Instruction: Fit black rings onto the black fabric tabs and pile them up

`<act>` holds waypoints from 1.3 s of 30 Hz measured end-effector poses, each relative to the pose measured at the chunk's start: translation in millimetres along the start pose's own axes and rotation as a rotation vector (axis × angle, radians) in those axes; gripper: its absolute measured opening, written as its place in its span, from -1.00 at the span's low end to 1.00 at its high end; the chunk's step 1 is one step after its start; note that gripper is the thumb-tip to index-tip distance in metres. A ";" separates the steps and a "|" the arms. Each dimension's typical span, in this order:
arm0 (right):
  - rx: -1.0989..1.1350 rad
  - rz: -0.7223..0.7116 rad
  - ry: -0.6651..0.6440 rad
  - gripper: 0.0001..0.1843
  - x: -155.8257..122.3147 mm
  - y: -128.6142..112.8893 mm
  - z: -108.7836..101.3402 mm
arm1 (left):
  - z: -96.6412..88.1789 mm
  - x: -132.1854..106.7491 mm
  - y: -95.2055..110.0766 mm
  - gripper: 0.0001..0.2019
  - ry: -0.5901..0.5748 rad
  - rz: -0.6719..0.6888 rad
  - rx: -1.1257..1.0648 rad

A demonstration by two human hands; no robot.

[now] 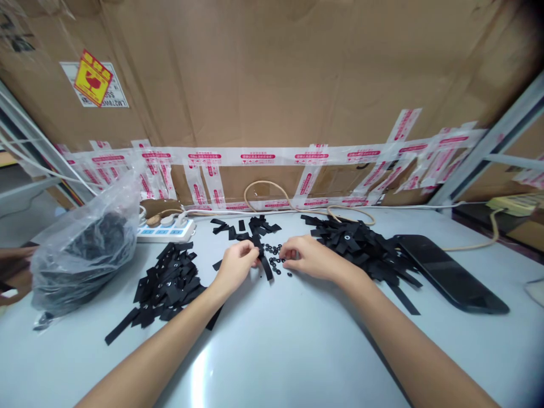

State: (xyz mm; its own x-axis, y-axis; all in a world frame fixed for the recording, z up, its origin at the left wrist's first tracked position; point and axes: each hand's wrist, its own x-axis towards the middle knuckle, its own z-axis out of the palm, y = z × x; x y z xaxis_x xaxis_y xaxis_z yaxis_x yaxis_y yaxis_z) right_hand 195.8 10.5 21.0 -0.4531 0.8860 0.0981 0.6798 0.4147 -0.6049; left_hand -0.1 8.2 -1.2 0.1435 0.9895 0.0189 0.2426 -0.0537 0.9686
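Observation:
My left hand (238, 265) is curled, fingers pinched on a black strip (265, 265) that hangs down toward the table. My right hand (306, 256) is closed in a pinch right beside it, over a scatter of small black rings (275, 262); what its fingertips hold is too small to name. A pile of black strips (170, 283) lies left of my left forearm. A second pile (361, 249) lies behind my right wrist. A smaller loose group of strips (249, 228) sits just beyond both hands.
A clear plastic bag of black parts (85, 243) stands at the left. A white power strip (165, 231) and beige cable (272, 195) lie by the taped cardboard wall (272, 85). A dark phone (450, 272) lies at the right. Another person's hand (12, 266) shows at the left edge.

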 end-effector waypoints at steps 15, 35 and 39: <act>-0.132 0.119 -0.103 -0.97 1.5 0.4 3.0 | 2.8 -1.4 -2.0 -0.83 -0.040 0.026 0.024; 0.623 0.018 0.193 -0.97 11.2 -22.3 27.2 | 3.6 -7.5 3.4 -0.81 -0.086 0.093 0.089; 0.582 0.026 0.231 -0.96 10.2 -22.1 31.2 | 3.4 -10.6 6.6 -0.80 -0.057 0.113 0.155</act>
State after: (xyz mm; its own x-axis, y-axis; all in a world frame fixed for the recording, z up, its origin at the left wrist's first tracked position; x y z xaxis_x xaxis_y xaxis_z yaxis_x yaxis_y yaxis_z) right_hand 158.1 3.9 10.7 -0.2600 0.9431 0.2071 0.2340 0.2696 -0.9341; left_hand 3.2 -3.1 4.1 0.2310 0.9670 0.1072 0.3662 -0.1885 0.9113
